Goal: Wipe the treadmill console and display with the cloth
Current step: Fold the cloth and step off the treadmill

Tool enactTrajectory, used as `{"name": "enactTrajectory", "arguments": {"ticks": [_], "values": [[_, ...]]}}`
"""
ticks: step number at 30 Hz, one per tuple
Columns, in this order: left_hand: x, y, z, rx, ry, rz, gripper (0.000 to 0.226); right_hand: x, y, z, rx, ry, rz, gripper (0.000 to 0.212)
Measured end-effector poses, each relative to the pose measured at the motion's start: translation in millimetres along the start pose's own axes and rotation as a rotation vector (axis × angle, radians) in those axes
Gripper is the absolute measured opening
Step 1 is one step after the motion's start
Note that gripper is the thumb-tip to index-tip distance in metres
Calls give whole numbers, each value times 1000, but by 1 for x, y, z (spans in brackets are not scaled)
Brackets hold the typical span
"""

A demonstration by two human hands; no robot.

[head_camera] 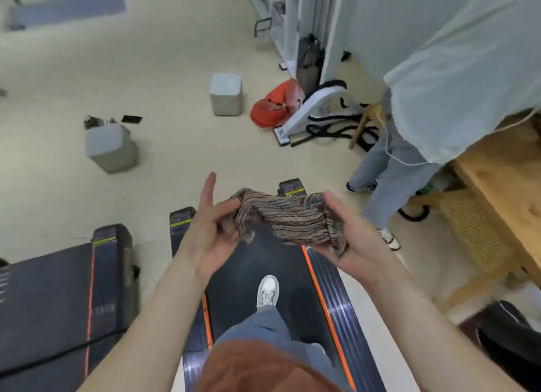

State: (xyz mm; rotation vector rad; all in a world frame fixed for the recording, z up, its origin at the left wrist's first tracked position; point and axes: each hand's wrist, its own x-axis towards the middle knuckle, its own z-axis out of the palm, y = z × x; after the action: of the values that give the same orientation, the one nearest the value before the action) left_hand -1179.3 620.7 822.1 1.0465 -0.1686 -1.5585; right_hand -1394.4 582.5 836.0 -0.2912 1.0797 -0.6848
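Above treadmill belt (257, 271): both hands grip striped cloth (288, 219).

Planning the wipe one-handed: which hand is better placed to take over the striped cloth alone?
Probably the right hand: it cups a bunched end of the cloth from below. The left hand only pinches an edge, forefinger sticking out.

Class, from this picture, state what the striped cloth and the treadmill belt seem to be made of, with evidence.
Cloth: soft knitted or woven textile, matt; it bunches and droops in folds. Treadmill belt: probably rubber-like sheet, dark and matt, flat; exact material unclear.
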Motion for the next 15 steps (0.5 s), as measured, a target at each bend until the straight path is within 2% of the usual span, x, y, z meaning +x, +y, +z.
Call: {"name": "enactTrajectory", "arguments": {"ticks": [2, 4, 6, 7, 9, 11, 12, 13, 15], "values": [[11, 24, -20, -33, 73, 23, 86, 29, -9, 27, -224, -67, 46, 32], [26, 51, -36, 58, 145, 41, 60, 60, -20, 55, -443, -86, 46, 16], [48, 79, -50, 297, 256, 36, 34, 96, -33, 82, -695, -78, -41, 28], [59, 94, -57, 425, 303, 30, 30, 116, -43, 97, -862, -72, -108, 37], [83, 122, -74, 621, 349, 25, 31, 154, -62, 125, -1191, -62, -256, 42], [103, 150, -90, 820, 372, 17, 33, 186, -83, 154, -1378, -113, -336, 32], [114, 165, -94, 883, 375, 36, 35, 199, -95, 171, -1423, -161, -358, 23], [125, 179, -95, 878, 393, 75, 39, 208, -109, 189, -1434, -211, -363, 24], [148, 208, -90, 755, 467, 173, 48, 224, -132, 222, -1337, -313, -304, 47]]}}
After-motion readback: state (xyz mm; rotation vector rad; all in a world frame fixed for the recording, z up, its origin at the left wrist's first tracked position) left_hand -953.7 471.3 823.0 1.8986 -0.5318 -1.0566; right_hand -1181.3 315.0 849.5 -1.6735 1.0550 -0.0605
